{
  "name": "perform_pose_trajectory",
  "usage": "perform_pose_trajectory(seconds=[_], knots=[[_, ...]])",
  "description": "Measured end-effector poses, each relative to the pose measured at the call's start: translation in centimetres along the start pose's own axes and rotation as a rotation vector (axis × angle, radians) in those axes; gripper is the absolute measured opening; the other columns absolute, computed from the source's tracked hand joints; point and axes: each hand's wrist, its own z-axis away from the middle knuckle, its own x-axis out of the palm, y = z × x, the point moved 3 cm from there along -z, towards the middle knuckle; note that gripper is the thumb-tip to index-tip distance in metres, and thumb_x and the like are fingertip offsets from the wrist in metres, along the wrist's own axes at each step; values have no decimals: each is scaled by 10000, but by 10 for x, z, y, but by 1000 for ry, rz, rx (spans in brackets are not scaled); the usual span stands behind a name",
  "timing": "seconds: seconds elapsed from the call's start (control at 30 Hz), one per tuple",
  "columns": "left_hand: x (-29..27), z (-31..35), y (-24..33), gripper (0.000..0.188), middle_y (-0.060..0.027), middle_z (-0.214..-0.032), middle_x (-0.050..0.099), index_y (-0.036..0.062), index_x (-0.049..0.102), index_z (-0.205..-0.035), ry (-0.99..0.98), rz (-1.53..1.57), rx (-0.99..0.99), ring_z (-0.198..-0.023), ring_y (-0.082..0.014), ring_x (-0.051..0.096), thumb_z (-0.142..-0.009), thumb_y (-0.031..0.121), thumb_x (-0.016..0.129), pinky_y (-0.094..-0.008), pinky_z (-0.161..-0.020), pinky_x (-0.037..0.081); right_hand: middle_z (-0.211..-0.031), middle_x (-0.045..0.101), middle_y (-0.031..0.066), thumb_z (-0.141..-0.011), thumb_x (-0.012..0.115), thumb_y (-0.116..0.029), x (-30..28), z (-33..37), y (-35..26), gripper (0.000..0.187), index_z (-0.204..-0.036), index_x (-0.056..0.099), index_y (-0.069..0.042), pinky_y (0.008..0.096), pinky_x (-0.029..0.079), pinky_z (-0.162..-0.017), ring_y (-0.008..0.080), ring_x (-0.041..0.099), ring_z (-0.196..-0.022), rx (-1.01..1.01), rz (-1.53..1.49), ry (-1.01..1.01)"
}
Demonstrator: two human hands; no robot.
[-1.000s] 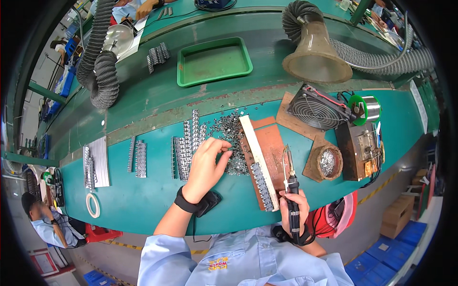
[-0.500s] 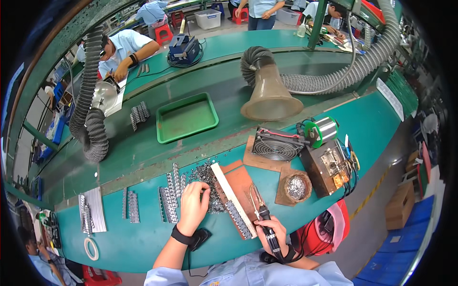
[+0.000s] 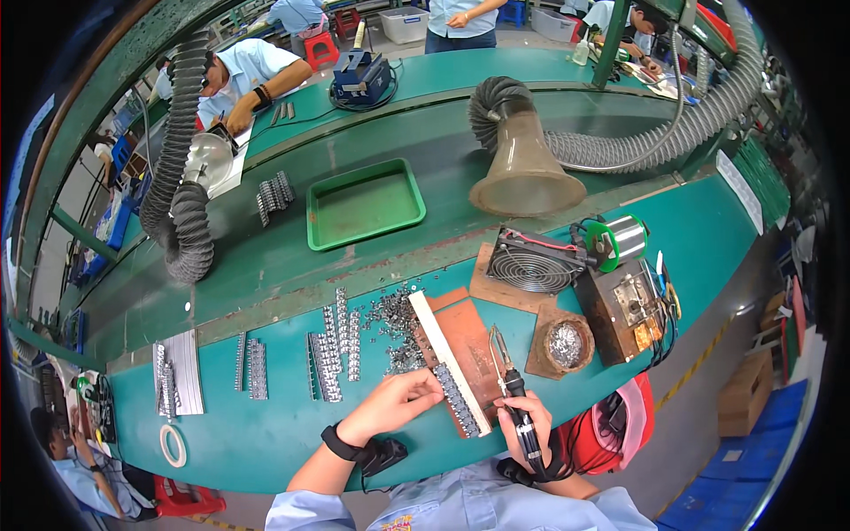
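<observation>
My right hand (image 3: pixel 526 418) is wrapped round the black handle of a soldering iron (image 3: pixel 515 388), its metal tip pointing away from me above a brown board (image 3: pixel 472 329). Along that board lies a pale wooden strip (image 3: pixel 436 338), with a row of small dark metal parts (image 3: pixel 458 400) set along its near left edge. My left hand (image 3: pixel 400 403) has thumb and forefinger pinched at the upper end of this row; whatever they hold is too small to make out. Beyond them lies a heap of loose small metal parts (image 3: pixel 394 323).
Rows of metal parts (image 3: pixel 325 358) lie left of the heap. On the right are a cup of silvery solder scrap (image 3: pixel 567 344), a fan (image 3: pixel 531 261), a solder spool (image 3: pixel 618 242) and a metal control box (image 3: pixel 622 310). A green tray (image 3: pixel 367 239) and fume hood (image 3: pixel 524 173) stand beyond. A co-worker (image 3: pixel 252 75) sits opposite.
My left hand has moved from beside the heap toward me and right, to the row on the wooden strip. My right hand keeps the soldering iron. The whole view has shifted slightly.
</observation>
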Motion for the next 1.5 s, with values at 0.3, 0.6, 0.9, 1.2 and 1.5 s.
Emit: perform_pose_trajectory(seconds=[0.3, 0.6, 0.9, 1.2, 1.5], knots=[[-16, 0, 8, 65, -46, -862, 623, -4, 549, -921, 320, -314, 70, -797, -114, 602, -866, 31, 545, -241, -732, 480, -814, 622, 131, -703, 624, 103, -1, 3, -1, 264, -928, 561, -19, 282, 461, -607, 221, 597, -698, 38, 38, -35], [-18, -3, -4, 86, -39, -853, 624, 7, 578, -930, 362, 271, 6, -753, -98, 585, -873, 68, 560, -234, -697, 479, -810, 622, 139, -695, 629, 98, -1, 2, 5, 267, -925, 557, -16, 295, 472, -611, 232, 597, -686, 1, 31, -32], [-4, 0, -7, 140, -47, -866, 608, 5, 563, -995, 365, 401, -60, -777, -114, 585, -880, 84, 551, -256, -742, 479, -814, 621, 143, -700, 626, 91, -2, -2, -1, 266, -934, 556, -16, 301, 480, -624, 236, 603, -693, -6, 46, -66], [1, -4, -15, 119, -39, -839, 597, 19, 540, -971, 384, 480, -76, -746, -117, 590, -869, 75, 567, -250, -720, 485, -823, 625, 140, -698, 627, 89, -2, -1, 3, 273, -938, 557, -20, 304, 486, -638, 239, 609, -708, -2, 43, -66], [2, -5, -17, 85, -34, -814, 592, 31, 528, -943, 364, 537, -94, -750, -121, 591, -877, 78, 556, -259, -722, 484, -809, 637, 152, -746, 594, 56, -1, -2, 1, 256, -965, 501, -37, 308, 463, -638, 223, 583, -710, -6, 79, -97]])
